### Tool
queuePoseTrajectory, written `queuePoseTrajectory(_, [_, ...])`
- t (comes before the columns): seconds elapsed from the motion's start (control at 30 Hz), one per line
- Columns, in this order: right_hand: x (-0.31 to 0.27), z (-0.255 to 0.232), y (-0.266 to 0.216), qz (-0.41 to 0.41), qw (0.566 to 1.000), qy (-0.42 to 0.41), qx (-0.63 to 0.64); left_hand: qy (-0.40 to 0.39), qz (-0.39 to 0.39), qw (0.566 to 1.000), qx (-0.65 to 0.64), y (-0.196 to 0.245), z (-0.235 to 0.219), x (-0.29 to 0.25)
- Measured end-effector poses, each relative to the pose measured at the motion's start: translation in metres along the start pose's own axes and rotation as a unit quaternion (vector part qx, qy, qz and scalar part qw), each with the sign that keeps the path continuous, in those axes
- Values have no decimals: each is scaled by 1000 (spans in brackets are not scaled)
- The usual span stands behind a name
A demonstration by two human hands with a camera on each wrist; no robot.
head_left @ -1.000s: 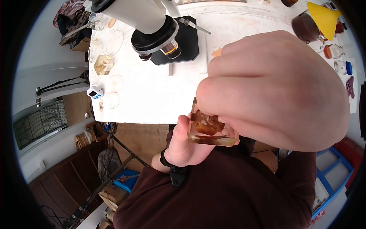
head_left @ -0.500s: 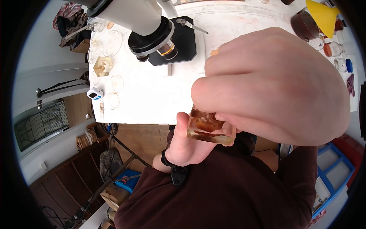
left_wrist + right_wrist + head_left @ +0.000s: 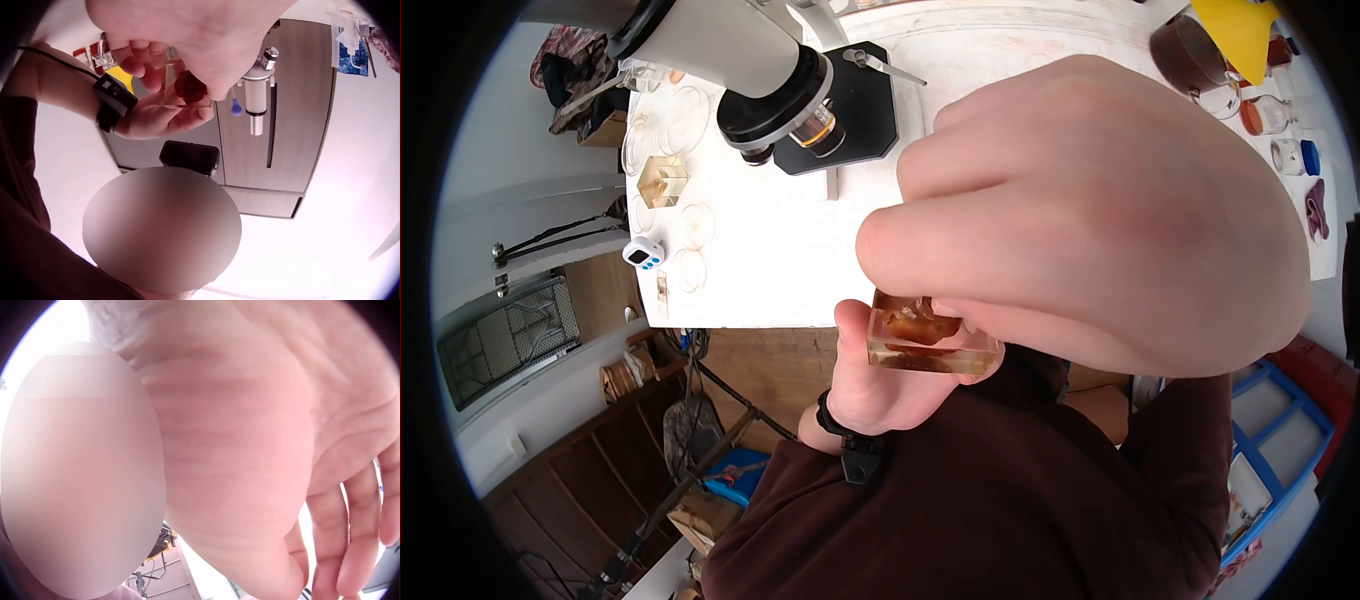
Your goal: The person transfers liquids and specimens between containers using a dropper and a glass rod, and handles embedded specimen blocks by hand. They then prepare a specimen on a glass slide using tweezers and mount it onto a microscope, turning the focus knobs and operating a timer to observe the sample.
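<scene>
Left hand [image 3: 892, 395] pinches clear block [image 3: 932, 361]; right hand [image 3: 1090, 215] hides part, its fingers' hold unclear

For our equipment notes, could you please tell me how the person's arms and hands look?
The arms wear dark maroon sleeves. The left hand and right hand are ungloved. A black strap carrying a small black box circles the left wrist. The left wrist view shows a thin dark cable leading to a black wrist-worn unit.

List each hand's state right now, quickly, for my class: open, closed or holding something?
Left hand: holding the clear block.
Right hand: at the block; whether it grips cannot be told.
</scene>
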State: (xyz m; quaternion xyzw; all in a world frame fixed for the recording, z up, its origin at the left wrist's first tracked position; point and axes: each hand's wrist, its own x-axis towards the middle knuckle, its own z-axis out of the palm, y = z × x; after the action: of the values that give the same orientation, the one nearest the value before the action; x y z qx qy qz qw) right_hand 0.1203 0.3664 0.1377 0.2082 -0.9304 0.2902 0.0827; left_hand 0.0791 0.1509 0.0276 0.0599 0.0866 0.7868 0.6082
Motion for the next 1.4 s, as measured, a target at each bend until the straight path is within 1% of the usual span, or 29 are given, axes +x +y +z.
queuePoseTrajectory(0.03, [0,3,-1,0,1000,1,-1,-28,1,1000,0,1,-2,1])
queuePoseTrajectory(0.1, [-1,12,0,-25,984,159,79,-20,-7,1000,-11,1,-2,0])
queuePoseTrajectory(0.13, [3,5,-2,-25,984,160,79,-12,-13,1000,-23,0,-2,-1])
queuePoseTrajectory(0.17, [10,-10,-4,-1,1000,18,10,-12,-14,1000,-23,1,-4,0])
queuePoseTrajectory(0.2, [14,-18,-5,24,990,-123,-59,-26,-17,999,-20,2,-6,2])
queuePoseTrajectory(0.23, [16,-19,-5,24,990,-123,-59,-40,-21,999,-17,3,-6,3])
queuePoseTrajectory(0.3, [17,-20,-5,29,988,-141,-49,-28,-12,999,-38,0,-3,3])
queuePoseTrajectory(0.33, [11,-10,0,30,988,-140,-49,-15,-2,998,-59,-1,-2,3])
queuePoseTrajectory(0.37, [1,9,7,-4,999,-29,-29,-15,-2,998,-59,-1,-5,4])
queuePoseTrajectory(0.4, [-6,19,11,-38,996,83,-8,-48,-9,997,-59,-1,-9,5])
queuePoseTrajectory(0.43, [-6,19,11,-38,996,83,-8,-80,-16,995,-58,-1,-12,6])
queuePoseTrajectory(0.47, [-6,19,11,-38,996,82,0,-81,-16,995,-58,-1,-10,5])
queuePoseTrajectory(0.53, [-6,18,11,-39,996,81,8,-34,-38,998,-35,0,-6,3])
queuePoseTrajectory(0.57, [-6,19,12,-37,996,78,17,-34,-37,998,-34,0,-8,4])
queuePoseTrajectory(0.63, [-7,18,12,-35,996,76,25,-87,-46,994,-40,-1,-13,6])
queuePoseTrajectory(0.67, [-6,18,12,-42,996,75,23,-87,-46,994,-40,-1,-13,6])
queuePoseTrajectory(0.73, [-6,17,13,-48,996,75,22,-63,-55,996,-35,0,-9,5])
queuePoseTrajectory(0.83, [-6,17,14,-57,995,78,32,-69,-55,996,-27,0,-10,6])
queuePoseTrajectory(0.87, [-6,16,13,-50,996,66,26,-69,-55,996,-27,0,-8,7])
queuePoseTrajectory(0.93, [-5,16,11,-44,997,53,19,-38,-31,997,-55,-2,-2,8])
queuePoseTrajectory(1.0, [-4,19,10,-27,995,83,40,-29,-28,998,-51,-1,1,6])
queuePoseTrajectory(1.03, [-4,18,10,-27,995,83,39,-18,-23,998,-49,-1,2,6])
queuePoseTrajectory(1.07, [-4,15,9,-21,996,68,48,-19,-23,998,-48,0,1,7])
queuePoseTrajectory(1.13, [-3,15,10,-16,997,52,56,-75,-12,997,-28,-1,-2,12])
queuePoseTrajectory(1.27, [-4,14,10,-26,998,29,59,-45,-11,998,-38,-5,2,7])
queuePoseTrajectory(1.33, [-5,13,10,-24,997,19,67,-56,-43,996,-50,-5,-1,5])
queuePoseTrajectory(1.4, [-5,14,12,-44,997,26,59,-52,-54,996,-56,-3,1,4])
